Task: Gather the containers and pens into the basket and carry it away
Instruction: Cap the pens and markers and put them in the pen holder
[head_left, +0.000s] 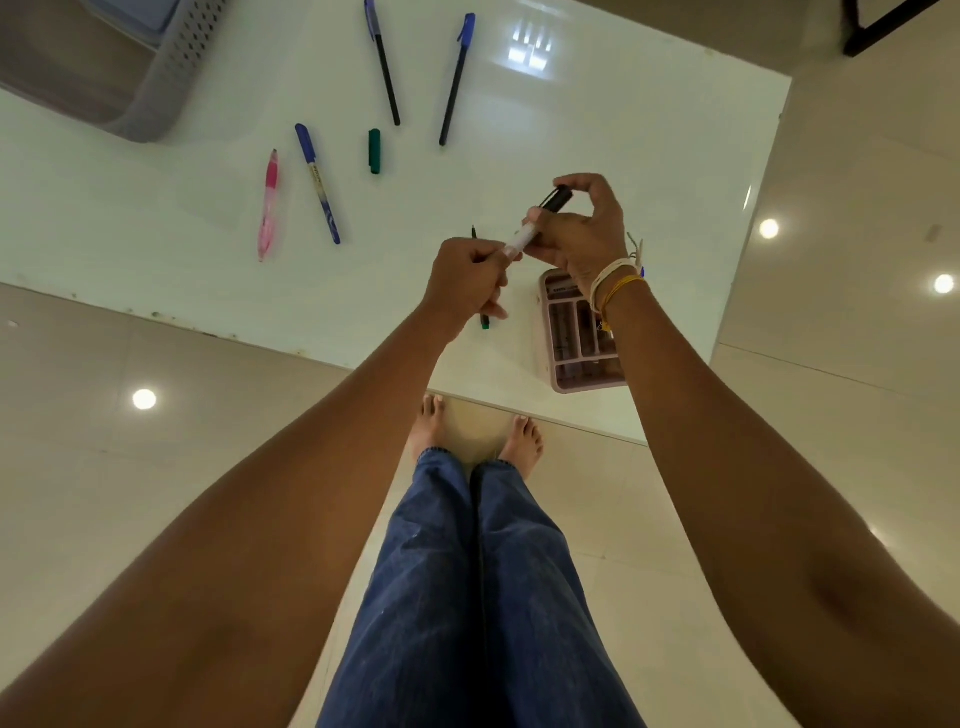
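**Pen in hand, most of the gathering still ahead**

Both hands meet above the desk (623, 156) near its front edge, working on one clear pen (524, 240). The left hand (470, 283) has its grip closed around the lower end of the barrel, and the right hand (582, 234) pinches the dark cap (558, 198) at the upper end — to my eye the cap is being pushed on, though pulling it off would look much the same. A dark green-tipped pen (484, 323) shows partly from beneath the left hand; whether it lies on the desk or is held along with the other I cannot tell.

Little of the task looks done. The grey basket (156, 98) sits at the far left corner, and something pale blue lies inside it, too cropped to identify. Still loose on the desk: a pink pen (268, 205) and a blue pen (318, 184) side by side left of centre, a green cap (374, 151) just beyond them, and two long dark pens with blue caps (383, 65) (457, 78) toward the far edge. A pink divided container (571, 338) stands at the front right, partly behind the right forearm — it too has yet to go in.

So what remains is nearly everything: the pens, the container, then lifting the basket away.
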